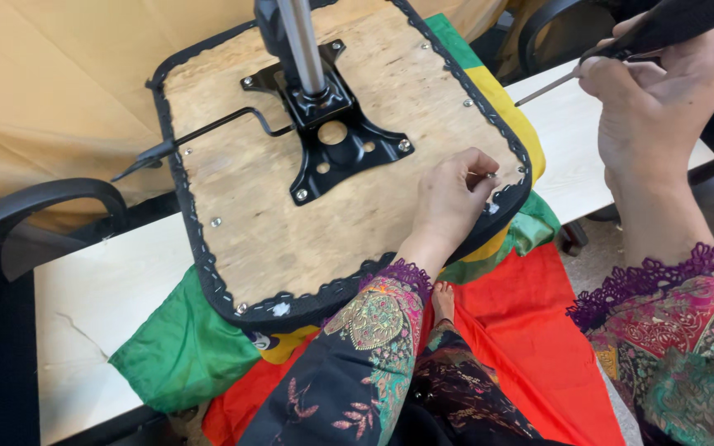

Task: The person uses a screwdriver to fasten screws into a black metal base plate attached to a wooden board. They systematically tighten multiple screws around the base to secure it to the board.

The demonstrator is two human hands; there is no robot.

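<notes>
Overhead, right hand [663, 91] grips screwdriver [597, 62], shaft pointing down-left; left hand [452, 198] pinches screw [490, 176] at seat base [274, 206].

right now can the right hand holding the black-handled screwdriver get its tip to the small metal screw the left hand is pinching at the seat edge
Probably yes. The right hand holds the black-handled screwdriver raised above the white table, tip pointing toward the upturned wooden chair seat. Nothing lies between, though the left hand fingers partly cover the small metal screw.

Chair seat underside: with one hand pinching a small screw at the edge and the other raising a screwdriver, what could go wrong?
1. The screw in the left hand may slip and roll off the seat base.
2. The screwdriver in the right hand might jab those fingers.
</notes>
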